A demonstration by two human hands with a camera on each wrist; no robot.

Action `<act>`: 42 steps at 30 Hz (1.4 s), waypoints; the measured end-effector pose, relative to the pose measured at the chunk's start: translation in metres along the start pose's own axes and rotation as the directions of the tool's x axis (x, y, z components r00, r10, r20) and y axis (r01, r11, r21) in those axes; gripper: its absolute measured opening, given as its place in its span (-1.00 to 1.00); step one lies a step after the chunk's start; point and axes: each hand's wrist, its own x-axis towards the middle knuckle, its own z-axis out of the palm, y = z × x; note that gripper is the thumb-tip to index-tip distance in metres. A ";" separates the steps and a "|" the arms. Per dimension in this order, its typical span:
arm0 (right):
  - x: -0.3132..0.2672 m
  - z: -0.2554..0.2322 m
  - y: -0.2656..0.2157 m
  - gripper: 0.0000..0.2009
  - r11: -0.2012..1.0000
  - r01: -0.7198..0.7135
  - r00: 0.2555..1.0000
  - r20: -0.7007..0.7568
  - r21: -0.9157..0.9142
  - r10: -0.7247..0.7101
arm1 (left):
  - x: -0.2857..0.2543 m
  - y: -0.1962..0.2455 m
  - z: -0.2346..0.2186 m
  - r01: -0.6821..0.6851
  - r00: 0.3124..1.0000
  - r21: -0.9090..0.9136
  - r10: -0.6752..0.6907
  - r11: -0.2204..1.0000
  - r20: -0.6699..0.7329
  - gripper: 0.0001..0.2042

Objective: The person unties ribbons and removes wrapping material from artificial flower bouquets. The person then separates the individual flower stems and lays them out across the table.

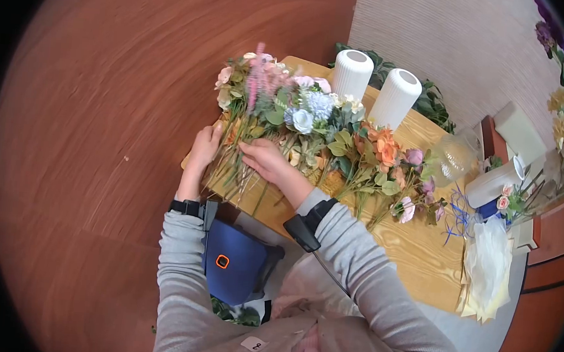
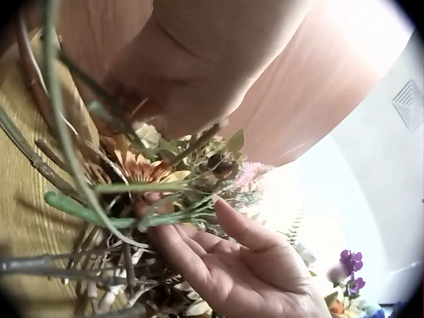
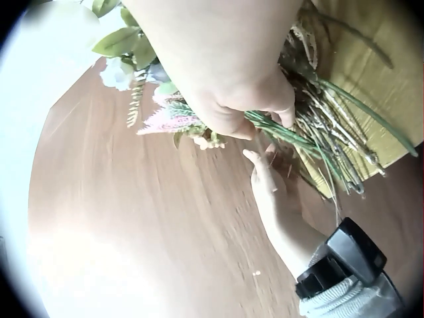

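My right hand [image 1: 265,158] pinches several green flower stems [image 3: 291,136] between thumb and fingers, as both wrist views show. A blurred pink flower spike [image 1: 254,82] rises above the hands; in the right wrist view its pink spray [image 3: 169,120] lies beyond the right hand. At the left edge of the pile, my left hand [image 1: 204,148] curls its partly hidden fingers round stems, its thumb [image 3: 262,171] pointing up. Close to the left fingers sits an orange flower [image 2: 139,165]. Cream and pink blooms [image 1: 226,80] and a pale blue rose [image 1: 303,121] lie beyond the hands.
Two white ribbed vases [image 1: 352,76] stand at the table's back. Orange flowers [image 1: 383,147] spread to the right, near a clear glass vase [image 1: 453,158], blue ribbon [image 1: 460,218] and wrapping paper [image 1: 487,269]. A blue stool [image 1: 236,264] is below the wooden table's [image 1: 429,268] edge.
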 end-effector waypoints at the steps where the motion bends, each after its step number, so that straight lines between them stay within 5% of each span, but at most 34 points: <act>1: -0.006 0.002 -0.004 -0.73 0.996 -0.017 1.000 -0.005 -0.090 0.017 | -0.006 0.008 -0.008 0.002 1.000 0.003 -0.002 1.000 0.000 -0.59; 3: -0.008 0.000 -0.001 -0.68 0.978 -0.008 0.999 -0.033 -0.208 0.001 | -0.030 0.038 -0.020 -0.070 0.993 0.057 0.075 0.996 -0.086 -0.63; 5: -0.024 0.001 0.001 -0.61 0.630 0.131 0.984 0.022 -0.766 -0.178 | -0.049 0.070 -0.033 -0.059 0.989 0.059 0.067 0.997 -0.131 -0.68; 6: -0.037 -0.006 0.001 -0.59 0.483 0.279 0.954 0.181 -0.830 -0.239 | -0.057 0.079 -0.034 -0.128 0.978 0.066 0.137 0.990 -0.155 -0.70; 7: -0.056 -0.011 0.001 -0.59 0.486 0.271 0.955 0.171 -0.831 -0.241 | -0.064 0.089 -0.032 -0.131 0.980 0.062 0.138 0.990 -0.146 -0.70; 9: -0.103 -0.015 -0.008 -0.66 0.447 0.499 0.865 0.398 -0.742 -0.306 | -0.077 0.105 -0.025 -0.327 0.940 0.059 0.331 0.943 -0.077 -0.67; 12: -0.172 -0.032 -0.037 -0.75 0.394 0.451 0.892 0.399 -0.801 -0.211 | -0.083 0.102 -0.002 -0.376 0.926 0.129 0.366 0.918 0.091 -0.58; 14: -0.207 -0.058 -0.037 -0.78 0.393 0.430 0.893 0.318 -0.813 -0.319 | -0.080 0.091 0.008 -0.402 0.910 0.223 0.361 0.888 0.203 -0.52; 19: -0.285 -0.130 -0.055 -0.86 0.453 0.214 0.860 -0.053 -0.865 -0.508 | -0.083 0.094 0.013 -0.353 0.935 0.230 0.335 0.907 0.116 -0.55; 21: -0.301 -0.161 -0.054 -0.82 0.419 -0.009 0.667 -0.317 -0.908 -0.674 | -0.097 0.124 0.016 -0.295 0.954 0.276 0.301 0.915 0.021 -0.60; 24: -0.314 -0.180 -0.050 -0.76 0.592 -0.065 0.669 -0.476 -0.803 -0.571 | -0.115 0.160 0.040 -0.276 0.960 -0.050 0.278 0.960 0.023 -0.65; 27: -0.297 -0.196 -0.035 -0.68 0.767 0.084 0.730 -0.484 -0.636 -0.482 | -0.133 0.183 0.080 -0.282 0.940 -0.072 0.291 0.957 0.179 -0.42; 28: -0.294 -0.193 -0.043 -0.64 0.802 0.032 0.771 -0.496 -0.597 -0.400 | -0.138 0.195 0.088 -0.284 0.939 -0.073 0.292 0.956 0.179 -0.42; 32: -0.266 -0.194 -0.048 -0.65 0.791 0.002 0.769 -0.504 -0.612 -0.392 | -0.156 0.224 0.110 -0.304 0.922 0.100 0.266 0.948 0.280 -0.21; 34: -0.248 -0.214 -0.035 -0.65 0.484 0.037 0.675 -0.335 -0.874 -0.657 | -0.158 0.225 0.123 -0.299 0.923 0.179 0.236 0.937 0.303 -0.19; 37: -0.240 -0.205 -0.040 -0.64 0.357 0.033 0.670 -0.244 -0.934 -0.701 | -0.162 0.218 0.146 -0.254 0.949 0.258 0.189 0.932 0.251 -0.21; 42: -0.232 -0.208 -0.039 -0.66 0.520 0.106 0.774 -0.258 -0.848 -0.578 | -0.159 0.216 0.152 -0.154 0.977 0.314 0.096 0.937 0.192 -0.24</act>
